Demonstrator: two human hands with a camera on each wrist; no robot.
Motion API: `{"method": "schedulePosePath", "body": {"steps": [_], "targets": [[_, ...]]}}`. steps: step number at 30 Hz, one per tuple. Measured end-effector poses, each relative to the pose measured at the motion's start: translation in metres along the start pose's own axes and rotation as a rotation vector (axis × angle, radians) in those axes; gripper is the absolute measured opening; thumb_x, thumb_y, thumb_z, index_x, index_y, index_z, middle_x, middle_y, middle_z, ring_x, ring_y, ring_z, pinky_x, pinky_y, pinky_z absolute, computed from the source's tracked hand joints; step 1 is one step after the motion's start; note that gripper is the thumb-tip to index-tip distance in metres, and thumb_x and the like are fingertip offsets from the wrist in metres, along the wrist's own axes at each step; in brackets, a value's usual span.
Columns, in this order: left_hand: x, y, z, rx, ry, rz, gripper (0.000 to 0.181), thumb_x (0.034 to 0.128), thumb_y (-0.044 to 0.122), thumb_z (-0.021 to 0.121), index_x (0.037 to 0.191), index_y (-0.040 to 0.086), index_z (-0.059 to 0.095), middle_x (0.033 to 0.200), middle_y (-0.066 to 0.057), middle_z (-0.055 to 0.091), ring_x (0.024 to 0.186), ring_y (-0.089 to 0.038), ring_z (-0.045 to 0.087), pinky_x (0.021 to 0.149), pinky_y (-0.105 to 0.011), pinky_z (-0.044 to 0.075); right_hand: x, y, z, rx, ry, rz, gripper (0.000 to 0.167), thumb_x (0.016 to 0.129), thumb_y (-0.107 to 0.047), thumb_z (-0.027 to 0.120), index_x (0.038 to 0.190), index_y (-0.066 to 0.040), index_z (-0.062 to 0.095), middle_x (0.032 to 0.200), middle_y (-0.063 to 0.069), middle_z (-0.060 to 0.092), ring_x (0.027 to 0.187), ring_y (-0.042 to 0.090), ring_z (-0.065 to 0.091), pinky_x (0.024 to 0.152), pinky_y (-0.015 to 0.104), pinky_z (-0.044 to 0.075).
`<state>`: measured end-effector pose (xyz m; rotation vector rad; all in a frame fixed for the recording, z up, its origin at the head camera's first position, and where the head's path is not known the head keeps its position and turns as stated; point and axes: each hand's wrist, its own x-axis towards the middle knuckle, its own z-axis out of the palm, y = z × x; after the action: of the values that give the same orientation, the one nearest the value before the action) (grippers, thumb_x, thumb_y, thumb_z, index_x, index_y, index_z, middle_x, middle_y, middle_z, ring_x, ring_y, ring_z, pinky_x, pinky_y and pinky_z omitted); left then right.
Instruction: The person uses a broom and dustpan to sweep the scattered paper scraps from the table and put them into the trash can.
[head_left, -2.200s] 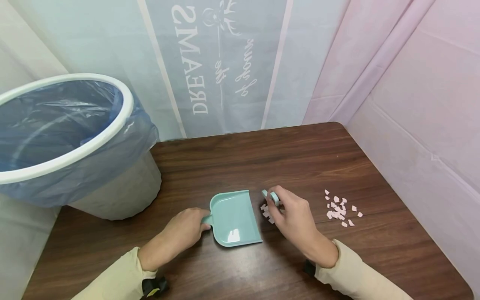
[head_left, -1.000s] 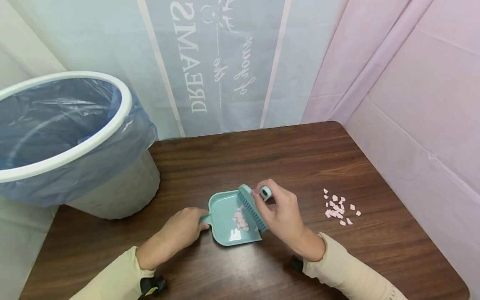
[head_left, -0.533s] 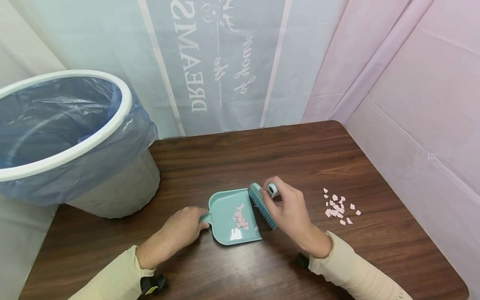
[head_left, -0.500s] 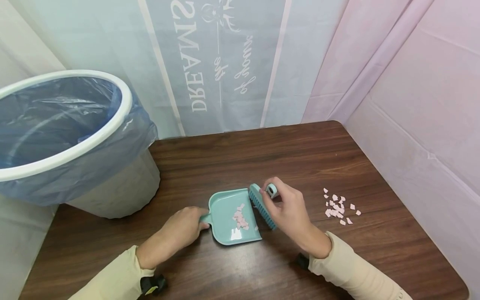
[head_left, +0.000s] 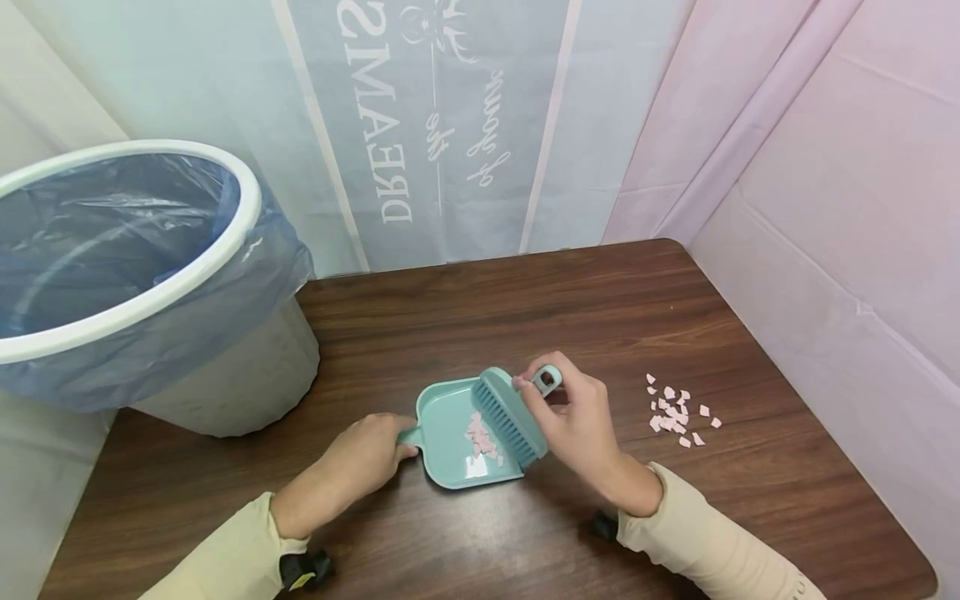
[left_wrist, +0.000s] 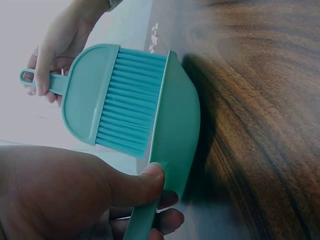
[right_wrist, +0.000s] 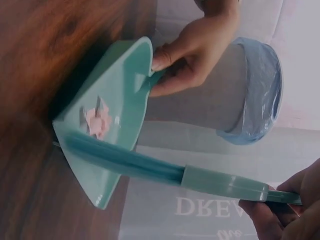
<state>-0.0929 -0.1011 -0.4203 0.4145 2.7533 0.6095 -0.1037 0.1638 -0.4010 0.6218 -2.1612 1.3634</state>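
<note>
A teal dustpan lies on the brown table, its mouth facing right. My left hand grips its short handle, the thumb on top in the left wrist view. In my right hand is a matching teal hand brush, pinched by its looped handle. The bristles reach over the dustpan's open edge. A small heap of pale pink paper scraps lies inside the dustpan, just ahead of the bristles. Another pile of pink paper scraps is scattered on the table to the right of my right hand.
A large bin with a white rim and a blue plastic liner stands on the table at the left. A printed curtain hangs along the table's back edge. Pale fabric borders the right side.
The brush swept scraps from the table into the dustpan, drew back right, and now is over the pan's edge again, tilted flatter. The left hand and dustpan stay in place.
</note>
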Motion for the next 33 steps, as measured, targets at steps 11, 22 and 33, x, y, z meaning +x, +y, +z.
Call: {"method": "schedulePosePath", "body": {"steps": [11, 22, 33], "targets": [[-0.003, -0.008, 0.005, -0.058, 0.032, 0.018, 0.025, 0.0912, 0.013, 0.076, 0.115, 0.005, 0.073, 0.113, -0.008, 0.073, 0.109, -0.028, 0.068, 0.091, -0.046, 0.056, 0.0, 0.016, -0.019, -0.101, 0.042, 0.022, 0.017, 0.088, 0.006, 0.075, 0.092, -0.006, 0.065, 0.082, 0.001, 0.072, 0.063, 0.004, 0.06, 0.055, 0.016, 0.054], [-0.005, -0.015, 0.008, -0.072, 0.054, 0.026, 0.033, 0.0915, 0.012, 0.076, 0.121, 0.0, 0.071, 0.121, -0.014, 0.071, 0.116, -0.032, 0.066, 0.096, -0.048, 0.055, -0.003, 0.034, -0.052, -0.212, 0.069, 0.082, 0.017, 0.087, 0.008, 0.075, 0.093, -0.002, 0.063, 0.083, 0.008, 0.073, 0.07, -0.001, 0.065, 0.057, 0.012, 0.053], [-0.006, -0.022, 0.014, -0.076, 0.083, 0.061, 0.034, 0.0941, 0.014, 0.074, 0.124, 0.0, 0.069, 0.119, -0.014, 0.071, 0.115, -0.031, 0.066, 0.097, -0.047, 0.054, -0.003, 0.042, -0.073, -0.285, 0.097, 0.136, 0.014, 0.088, 0.007, 0.074, 0.093, -0.001, 0.063, 0.085, 0.012, 0.074, 0.072, -0.009, 0.063, 0.059, 0.008, 0.051]]}}
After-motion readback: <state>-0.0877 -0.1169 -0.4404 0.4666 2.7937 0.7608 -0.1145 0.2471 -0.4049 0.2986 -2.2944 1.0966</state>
